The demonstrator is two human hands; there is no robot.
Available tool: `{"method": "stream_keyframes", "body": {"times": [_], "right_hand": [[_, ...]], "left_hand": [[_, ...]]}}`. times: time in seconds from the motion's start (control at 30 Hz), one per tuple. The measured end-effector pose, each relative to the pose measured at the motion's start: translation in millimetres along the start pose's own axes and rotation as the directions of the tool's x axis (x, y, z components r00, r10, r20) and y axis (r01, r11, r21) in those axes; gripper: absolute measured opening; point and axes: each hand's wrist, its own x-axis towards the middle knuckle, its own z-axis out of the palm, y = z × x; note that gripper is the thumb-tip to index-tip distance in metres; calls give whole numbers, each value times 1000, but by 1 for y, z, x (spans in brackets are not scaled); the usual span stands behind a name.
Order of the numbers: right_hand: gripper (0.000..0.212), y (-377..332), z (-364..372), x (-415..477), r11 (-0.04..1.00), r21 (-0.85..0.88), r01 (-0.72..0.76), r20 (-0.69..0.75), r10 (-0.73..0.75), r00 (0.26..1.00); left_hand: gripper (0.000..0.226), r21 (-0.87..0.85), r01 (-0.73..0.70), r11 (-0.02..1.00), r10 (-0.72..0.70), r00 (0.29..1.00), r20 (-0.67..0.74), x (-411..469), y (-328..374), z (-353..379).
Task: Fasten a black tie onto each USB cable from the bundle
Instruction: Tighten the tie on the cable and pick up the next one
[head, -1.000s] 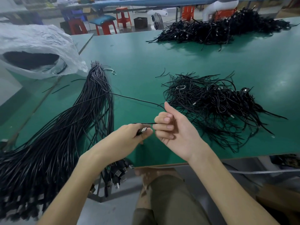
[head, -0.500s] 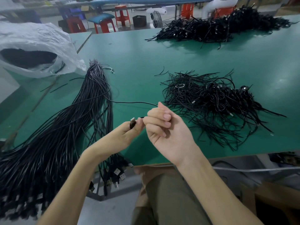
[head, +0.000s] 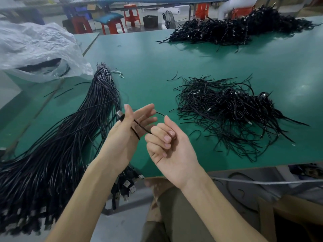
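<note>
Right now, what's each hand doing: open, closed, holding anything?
Left hand: fingers straight, thumb pins the USB cable by its plug end.
Right hand: fingers curled, pinching the same cable.

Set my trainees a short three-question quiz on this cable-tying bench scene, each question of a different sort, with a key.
1. Multiple choice: the metal plug of the USB cable sticks up beside the thumb of which hand? A) left hand B) right hand C) neither
2. True or false: the long cable bundle lies to the right of the near loose black pile.
3. Fill the gap: the right hand's curled fingers pinch the ____.
Key: 1 A; 2 false, the bundle lies to the pile's left; 3 USB cable.
</note>
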Motion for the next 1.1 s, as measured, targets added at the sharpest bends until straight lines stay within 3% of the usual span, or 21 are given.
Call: {"method": "stream_keyframes", "body": {"times": [0.1,0.17,0.27,0.37,0.43,0.5,0.6,0.67,0.8,0.87,0.97,1.1], "right_hand": [[46,1,-8,-2,1000,10,-23,-15,23,1000],[46,5,-15,-2,998,40,-50,-30,52,998],[47,4,-20,2,991,116,-58,-49,64,997],[49,-9,-20,10,999,36,-33,-121,37,992],[47,-17,-21,14,996,-77,-40,-184,25,983],[48,-24,-22,17,989,-142,-48,-239,13,971],[49,-31,-20,20,977,-208,-38,-264,-18,964],[49,-32,-14,21,970,-241,-35,-226,-21,974],[47,-28,0,24,960,-279,-19,-112,-13,994],[47,-29,7,23,968,-251,-9,-53,-5,999],[48,-30,12,18,971,-237,-11,19,16,1000],[48,-21,15,13,983,-183,-14,84,30,996]], "left_hand": [[62,-264,-49,963,50,999,-3,1,10,0],[57,-480,-21,877,41,999,31,1,16,-2],[50,-544,68,836,35,984,176,-4,21,-3],[50,-244,46,969,22,963,268,-14,25,-7],[55,78,-27,997,-2,935,356,-22,30,-12],[60,485,-103,869,-123,903,412,-29,35,-15],[66,879,-49,474,-376,892,252,-32,30,-14],[63,954,6,299,-323,942,96,-28,21,-13],[69,976,-55,212,-95,992,77,-22,11,-15],[77,949,-112,295,22,994,110,-21,7,-17],[93,880,-192,434,85,981,173,-17,2,-15],[68,628,-181,757,119,983,140,-16,-4,0]]}}
